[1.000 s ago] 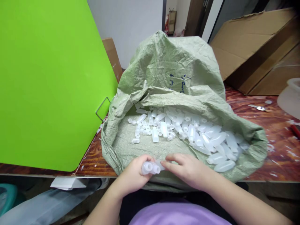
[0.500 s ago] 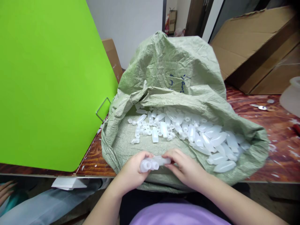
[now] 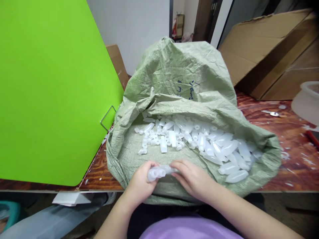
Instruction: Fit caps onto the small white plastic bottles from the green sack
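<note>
Near the front of the green woven sack [image 3: 185, 71], my left hand [image 3: 141, 182] is closed around a few translucent white plastic bottles [image 3: 156, 173], their round necks pointing toward me. My right hand [image 3: 193, 179] pinches the right end of a similar piece, which lies against those in my left hand; its fingers partly cover it. Just beyond both hands, a heap of loose white bottles [image 3: 220, 151] lies in the sack's open mouth, thickest at the right. Small ring-like pieces [image 3: 153, 137] are scattered at the heap's left.
A bright green board [image 3: 54, 93] stands at the left, with a metal wire loop [image 3: 107, 118] at its edge. On the wood-patterned table [image 3: 271, 127] at right are a cardboard box [image 3: 264, 49], a translucent tub [image 3: 305, 103] and a small shiny metal object [image 3: 274, 114]. Another person's leg [image 3: 67, 214] shows below.
Both hands stay together over the sack's front edge, and the bottles in them have turned slightly. The view has shifted a little. Another person's hand at lower left has left the view.
</note>
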Demonstrator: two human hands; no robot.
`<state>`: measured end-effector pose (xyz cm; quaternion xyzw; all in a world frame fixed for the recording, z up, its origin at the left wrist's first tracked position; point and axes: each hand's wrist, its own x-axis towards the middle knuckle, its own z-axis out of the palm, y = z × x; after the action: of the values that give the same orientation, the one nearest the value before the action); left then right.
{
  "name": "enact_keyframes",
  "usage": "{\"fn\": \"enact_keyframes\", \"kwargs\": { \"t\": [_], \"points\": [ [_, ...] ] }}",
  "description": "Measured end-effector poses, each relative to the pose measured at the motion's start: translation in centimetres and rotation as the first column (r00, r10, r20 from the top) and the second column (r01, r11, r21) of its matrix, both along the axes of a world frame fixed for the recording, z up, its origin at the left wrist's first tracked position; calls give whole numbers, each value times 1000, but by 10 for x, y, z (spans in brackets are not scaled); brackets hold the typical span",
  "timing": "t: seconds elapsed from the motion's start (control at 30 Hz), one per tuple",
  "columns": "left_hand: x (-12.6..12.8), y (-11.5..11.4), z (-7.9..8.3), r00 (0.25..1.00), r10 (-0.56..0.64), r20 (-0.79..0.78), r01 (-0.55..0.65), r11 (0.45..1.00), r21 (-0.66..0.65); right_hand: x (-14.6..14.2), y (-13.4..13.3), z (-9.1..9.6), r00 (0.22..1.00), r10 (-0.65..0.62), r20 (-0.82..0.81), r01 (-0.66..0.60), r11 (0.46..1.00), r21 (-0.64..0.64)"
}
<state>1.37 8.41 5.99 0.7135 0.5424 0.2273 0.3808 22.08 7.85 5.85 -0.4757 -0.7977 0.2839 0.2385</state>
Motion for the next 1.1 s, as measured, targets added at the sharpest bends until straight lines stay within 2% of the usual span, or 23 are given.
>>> {"fn": "enact_keyframes", "kwargs": {
  "t": [0.13,0.23,0.3,0.33,0.4,0.47,0.53,0.7,0.8,0.93,1.03,1.1],
  "points": [
    [1,-1,-2,1000,3,1,-3,1000,1,-3,3,2,993,-69,98,82,987,-136],
    [0,-1,-4,1000,18,12,-18,1000,-6,0,4,0,999,18,41,-17,1000,-13],
    [0,-1,-6,1000,11,-13,-10,1000,16,0,4,-1,993,89,74,-92,995,34],
    [-1,-2,-8,999,5,-33,-4,1000,30,-1,5,-1,990,91,110,-93,996,8],
    [0,-3,-11,997,-10,-71,13,999,40,-4,6,0,986,26,163,-12,996,-89],
    [1,-4,-15,995,-30,-98,35,998,49,-7,7,3,983,-45,177,81,977,-199],
    [2,-5,-19,992,-48,-112,58,995,82,-9,8,4,984,-78,160,120,955,-270],
    [2,-5,-22,994,-47,-98,57,992,110,-7,5,5,998,-50,27,56,958,-281],
    [3,-6,-22,991,-53,-119,68,990,127,-8,4,4,993,-93,66,110,937,-332],
    [8,-9,-25,984,-95,-151,128,965,227,-13,5,-7,984,-147,97,175,882,-437],
    [9,-11,-29,981,-112,-159,155,945,288,-12,7,-14,989,-124,86,150,878,-454],
    [8,-11,-30,987,-97,-129,131,948,290,-7,10,-11,995,-77,65,98,883,-459]
  ]
}}
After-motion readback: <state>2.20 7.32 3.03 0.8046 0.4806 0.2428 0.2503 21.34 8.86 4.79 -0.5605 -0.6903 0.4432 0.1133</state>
